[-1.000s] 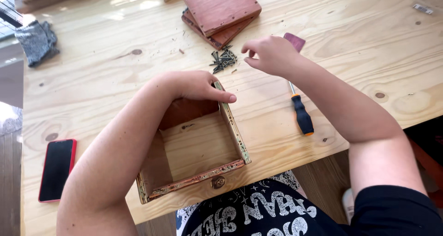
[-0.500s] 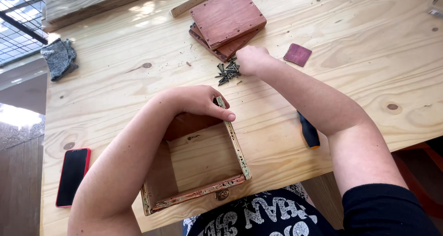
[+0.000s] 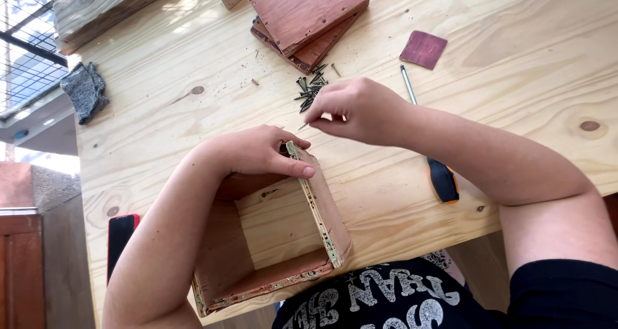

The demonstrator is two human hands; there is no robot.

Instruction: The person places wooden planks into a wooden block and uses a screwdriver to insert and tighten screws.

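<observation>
An open wooden box frame (image 3: 328, 219) with reddish-brown boards lies on the pale wooden table (image 3: 502, 91) at its near edge. My left hand (image 3: 257, 152) rests over the frame's far corner, fingers pressing the top of the right board. My right hand (image 3: 354, 110) hovers just beyond that corner, thumb and fingers pinched on a small dark screw. A small pile of dark screws (image 3: 311, 87) lies just behind my right hand.
Stacked reddish wooden panels (image 3: 302, 13) lie at the far edge. A small purple square (image 3: 423, 49) lies right of them. A screwdriver (image 3: 431, 149) with a black and orange handle runs under my right forearm. A red phone (image 3: 120, 239) and a grey cloth (image 3: 85, 91) lie left.
My right hand reached to the screw pile, then drew back toward the box corner with a screw pinched in it. My left hand stayed on the frame.
</observation>
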